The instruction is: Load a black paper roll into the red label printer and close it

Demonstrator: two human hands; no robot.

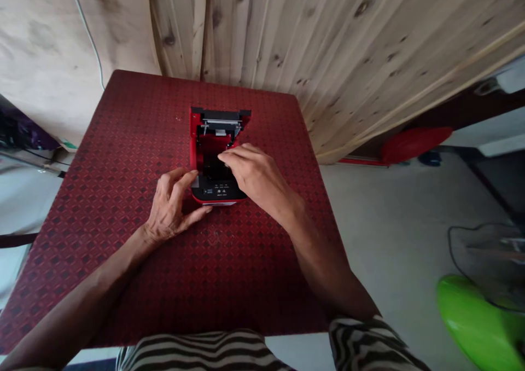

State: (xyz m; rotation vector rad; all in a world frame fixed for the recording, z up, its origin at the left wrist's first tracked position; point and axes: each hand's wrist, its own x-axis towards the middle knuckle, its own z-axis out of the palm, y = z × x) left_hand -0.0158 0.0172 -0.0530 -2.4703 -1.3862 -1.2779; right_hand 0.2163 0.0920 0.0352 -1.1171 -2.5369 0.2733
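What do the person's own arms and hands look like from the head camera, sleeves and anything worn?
Both arms are bare from wrist to past the elbow. The left hand and right hand wear no gloves, rings or watch that I can see. The black-and-white striped fabric garment shows at the bottom edge.

printer: the small printer (216, 157) stands on the surface (123, 141), nearer the far edge than the near edge, about midway between the left and right edges.
lid: the lid (220, 114) stands open at the printer's far end, toward the wall (328, 32).
left hand: the left hand (170, 207) rests on the surface, touching the printer's near left corner.
right hand: the right hand (254, 174) lies over the printer's near right part, its fingers (229, 156) reaching into the open bay.
wall: behind the surface's far edge.
cable: a cable (88, 32) runs down the wall beyond the far left corner.
floor: the floor (389, 223) lies beyond the right edge.
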